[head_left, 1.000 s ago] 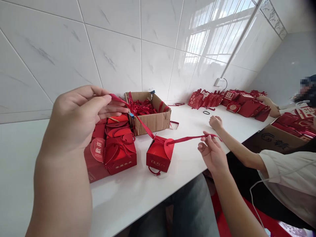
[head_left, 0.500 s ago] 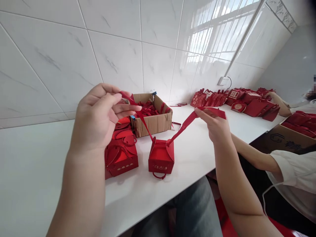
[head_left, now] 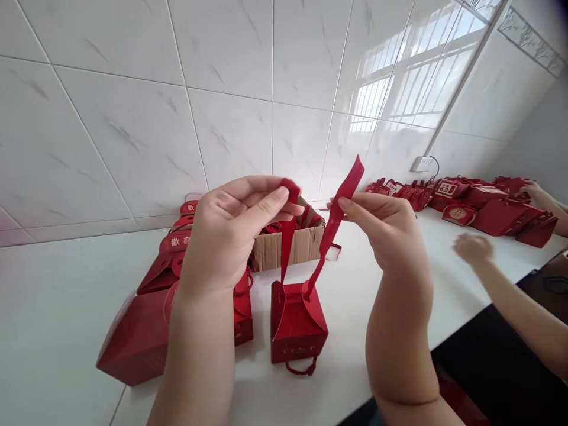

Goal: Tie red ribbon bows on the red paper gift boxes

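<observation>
A small red gift box (head_left: 299,322) stands on the white table, with a twisted red cord loop at its lower front. A flat red ribbon (head_left: 331,234) runs through the holes at its top, and both its ends are raised. My left hand (head_left: 248,222) pinches one end between thumb and fingers, above and left of the box. On the right, my right hand (head_left: 377,222) pinches the other end, whose tip sticks up past the fingers.
Behind my left hand sits a cardboard box (head_left: 288,248) holding red ribbons. Larger red boxes (head_left: 142,331) stand at the left. More red boxes (head_left: 492,207) line the far right, near another person's hands and arms (head_left: 474,251).
My hands have come closer together, and both ribbon ends now rise more steeply. The view has shifted, showing more red boxes at the left. The other person's near hand has come into view.
</observation>
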### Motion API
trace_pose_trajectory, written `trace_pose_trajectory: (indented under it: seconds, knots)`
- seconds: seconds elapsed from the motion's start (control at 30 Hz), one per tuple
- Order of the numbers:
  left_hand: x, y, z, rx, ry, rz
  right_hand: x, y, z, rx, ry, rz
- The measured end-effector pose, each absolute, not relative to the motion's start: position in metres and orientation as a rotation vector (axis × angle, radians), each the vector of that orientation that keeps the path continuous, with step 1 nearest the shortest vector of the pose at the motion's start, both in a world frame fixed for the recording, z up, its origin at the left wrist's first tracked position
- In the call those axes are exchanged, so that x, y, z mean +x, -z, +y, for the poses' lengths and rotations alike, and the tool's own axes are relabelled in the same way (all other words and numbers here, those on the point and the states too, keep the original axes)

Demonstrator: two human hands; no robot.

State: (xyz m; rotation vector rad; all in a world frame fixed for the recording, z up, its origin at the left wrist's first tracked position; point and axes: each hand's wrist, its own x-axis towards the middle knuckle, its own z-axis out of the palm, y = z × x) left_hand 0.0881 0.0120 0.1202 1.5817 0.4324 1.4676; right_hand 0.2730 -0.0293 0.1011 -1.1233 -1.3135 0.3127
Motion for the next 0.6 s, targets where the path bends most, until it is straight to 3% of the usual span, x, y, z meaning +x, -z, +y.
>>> trace_pose_trajectory:
  seconds: [0.3,0.6]
  knots:
    - [0.105,-0.112,0.005,1.683,-1.663,0.533,0.261,-0.100,-0.023,-0.891,-0.616,-1.313]
    - [0.117,-0.107,0.023,1.976,-1.585,0.696,0.262,-0.096,-0.010,-0.869,-0.891,-1.446]
